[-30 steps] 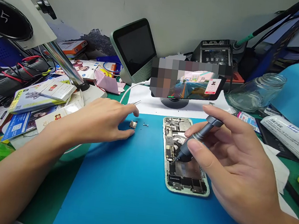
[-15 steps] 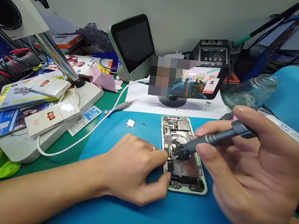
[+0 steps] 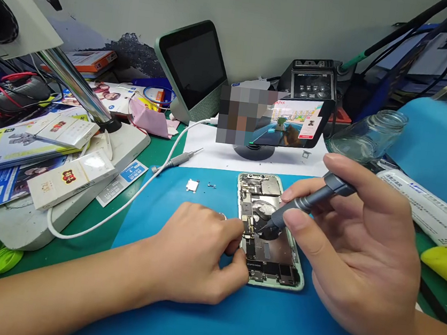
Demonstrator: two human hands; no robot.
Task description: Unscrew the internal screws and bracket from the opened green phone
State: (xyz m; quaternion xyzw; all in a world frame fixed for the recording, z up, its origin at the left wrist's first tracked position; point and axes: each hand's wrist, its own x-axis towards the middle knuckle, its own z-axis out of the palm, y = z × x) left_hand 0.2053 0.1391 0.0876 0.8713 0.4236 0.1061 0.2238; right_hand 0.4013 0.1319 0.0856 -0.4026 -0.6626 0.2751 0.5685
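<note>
An opened smartphone (image 3: 278, 252) with a pale green frame lies on the blue mat, its circuit board and bare metal inside exposed. My left hand (image 3: 197, 256) is closed at the phone's left edge, thumb and curled fingers against the frame. In my right hand (image 3: 358, 258) a dark grey precision screwdriver (image 3: 304, 201) is held between thumb and fingers, its end cap under the index finger. The screwdriver slants down to the left, tip over the circuit board beside the left fingers. Whether the tip touches a screw is too small to tell.
A small metal plate (image 3: 192, 185) and tiny parts (image 3: 211, 185) lie left of the phone. Behind them are a second screwdriver (image 3: 180, 159), a white cable (image 3: 140, 193) and a propped phone (image 3: 293, 124). A glass jar (image 3: 368, 135) and white tube (image 3: 425, 204) are at right; boxes (image 3: 71, 177) at left.
The whole view has shifted slightly. My right hand has moved a little left, and the screwdriver stands somewhat steeper over the board. My left hand stays at the phone's edge.
</note>
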